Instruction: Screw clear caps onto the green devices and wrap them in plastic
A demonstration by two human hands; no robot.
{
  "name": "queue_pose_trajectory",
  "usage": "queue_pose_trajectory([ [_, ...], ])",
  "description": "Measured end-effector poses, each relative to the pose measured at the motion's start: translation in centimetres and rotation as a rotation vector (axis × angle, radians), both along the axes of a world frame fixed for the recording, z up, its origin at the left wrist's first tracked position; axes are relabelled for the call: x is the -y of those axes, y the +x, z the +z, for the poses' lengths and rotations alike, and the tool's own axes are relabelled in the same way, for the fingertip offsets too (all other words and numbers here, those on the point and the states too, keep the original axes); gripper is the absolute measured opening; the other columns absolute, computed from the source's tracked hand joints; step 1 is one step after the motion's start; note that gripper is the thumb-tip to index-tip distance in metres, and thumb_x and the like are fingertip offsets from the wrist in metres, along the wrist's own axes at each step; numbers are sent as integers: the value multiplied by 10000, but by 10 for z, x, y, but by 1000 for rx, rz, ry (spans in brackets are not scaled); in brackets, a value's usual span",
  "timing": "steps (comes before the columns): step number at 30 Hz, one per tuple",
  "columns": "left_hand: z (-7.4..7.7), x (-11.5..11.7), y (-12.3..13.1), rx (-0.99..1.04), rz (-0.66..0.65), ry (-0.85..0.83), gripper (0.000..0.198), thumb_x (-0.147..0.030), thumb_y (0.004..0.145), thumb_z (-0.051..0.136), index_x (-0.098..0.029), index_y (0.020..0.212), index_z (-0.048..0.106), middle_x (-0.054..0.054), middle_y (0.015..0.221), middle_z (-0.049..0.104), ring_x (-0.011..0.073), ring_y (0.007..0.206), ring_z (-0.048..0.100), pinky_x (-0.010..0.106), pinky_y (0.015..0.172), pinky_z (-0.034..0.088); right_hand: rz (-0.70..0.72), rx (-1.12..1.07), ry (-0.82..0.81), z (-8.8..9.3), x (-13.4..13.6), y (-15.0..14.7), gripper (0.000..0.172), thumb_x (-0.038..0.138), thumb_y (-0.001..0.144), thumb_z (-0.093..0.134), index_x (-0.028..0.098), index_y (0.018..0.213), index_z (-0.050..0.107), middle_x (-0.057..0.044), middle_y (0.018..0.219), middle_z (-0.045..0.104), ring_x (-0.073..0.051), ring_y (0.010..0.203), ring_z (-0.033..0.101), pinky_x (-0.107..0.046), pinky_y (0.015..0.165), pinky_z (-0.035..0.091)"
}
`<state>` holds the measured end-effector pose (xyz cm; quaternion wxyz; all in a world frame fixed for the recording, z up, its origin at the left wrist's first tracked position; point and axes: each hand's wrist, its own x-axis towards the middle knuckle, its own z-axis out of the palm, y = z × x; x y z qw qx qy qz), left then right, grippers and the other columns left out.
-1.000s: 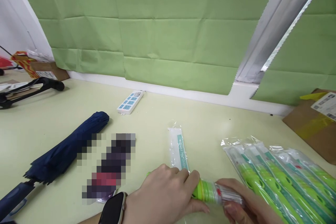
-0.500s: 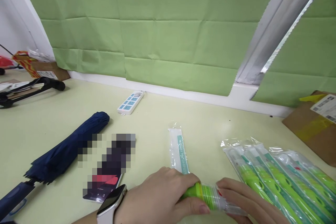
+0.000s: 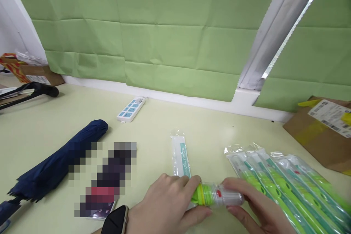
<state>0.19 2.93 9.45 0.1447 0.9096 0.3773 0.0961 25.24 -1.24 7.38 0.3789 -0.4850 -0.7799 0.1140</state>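
Glossy clear plastic tube (image 3: 223, 195)

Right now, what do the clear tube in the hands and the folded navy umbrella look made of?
The clear tube looks like glossy transparent plastic: see-through, with sharp highlights. Its green end looks like moulded plastic too. The navy umbrella looks like matt fabric, softly creased along its folds; the fibre cannot be told.

Bright, even light; warped wide-angle edges

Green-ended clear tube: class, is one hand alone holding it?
No; the left hand grips the green end of the clear tube, and the right hand holds its clear end.
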Motion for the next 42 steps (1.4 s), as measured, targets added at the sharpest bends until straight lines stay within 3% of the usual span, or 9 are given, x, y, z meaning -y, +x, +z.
queue_pose_trajectory([
  [3, -1, 2, 0, 47, 6, -19, 341, -446, 965, 616, -197, 1192, 562, 63, 957, 739, 286, 790, 728, 389, 667, 577, 53, -1, 33, 3, 2, -1, 357, 127, 861, 695, 333, 1152, 666, -11, 1114, 777, -204, 1040, 770, -206, 878, 613],
  [8, -8, 9, 0, 122, 11, 97, 352, -363, 925, 681, -216, 1213, 542, 46, 936, 719, 260, 799, 713, 383, 683, 591, 6, -62, -28, 2, 9, -2, 473, 193, 838, 763, 358, 1262, 632, -23, 1280, 731, -230, 1196, 698, -240, 944, 590],
  [14, -11, 10, 3, 68, -7, 230, 334, -345, 915, 699, -200, 1166, 532, 36, 857, 697, 253, 680, 684, 392, 557, 583, -112, -366, -286, -6, 11, -9, 217, 320, 853, 757, 310, 1069, 752, -34, 1012, 804, -218, 856, 781, -231, 719, 646],
  [20, -8, 11, 1, 152, -7, 181, 372, -327, 918, 687, -188, 1217, 513, 48, 921, 709, 258, 772, 700, 405, 642, 604, 20, -432, -260, 4, 9, -6, 296, 213, 846, 782, 377, 1090, 757, -14, 1167, 771, -230, 1118, 728, -251, 911, 606],
  [26, -9, 12, 0, 182, -10, 104, 319, -309, 952, 635, -205, 1233, 523, 57, 960, 708, 259, 817, 698, 415, 679, 606, 119, -399, -180, 9, 9, -5, 309, 126, 851, 755, 376, 1031, 741, -14, 1108, 745, -217, 1095, 721, -253, 884, 610],
  [30, -12, 12, 1, 187, 15, 82, 327, -324, 936, 662, -214, 1212, 528, 51, 948, 714, 258, 793, 703, 402, 662, 604, 129, -459, -206, 10, 9, -9, 284, 163, 865, 748, 385, 1042, 738, -16, 1101, 730, -217, 1079, 712, -260, 849, 615],
  [37, -18, 10, 1, 244, 8, 210, 280, -357, 1012, 528, -215, 1249, 483, 34, 868, 683, 260, 697, 693, 424, 594, 596, -107, -740, -300, 4, 3, 7, 284, 341, 847, 789, 360, 1122, 721, -26, 1086, 778, -217, 947, 758, -240, 756, 631],
  [40, -22, 10, 1, 259, 10, 269, 276, -351, 1048, 427, -218, 1289, 446, 33, 845, 664, 262, 660, 682, 429, 560, 586, -279, -679, -236, 4, 1, 17, 381, 429, 908, 706, 324, 1272, 663, -53, 1109, 768, -220, 971, 747, -232, 750, 628],
  [42, -23, 10, 1, 255, 15, 280, 281, -355, 1062, 386, -217, 1303, 431, 34, 840, 656, 266, 662, 683, 431, 554, 583, -394, -531, -192, 5, 0, 18, 453, 473, 928, 664, 308, 1345, 605, -35, 985, 763, -197, 868, 743, -219, 700, 624],
])
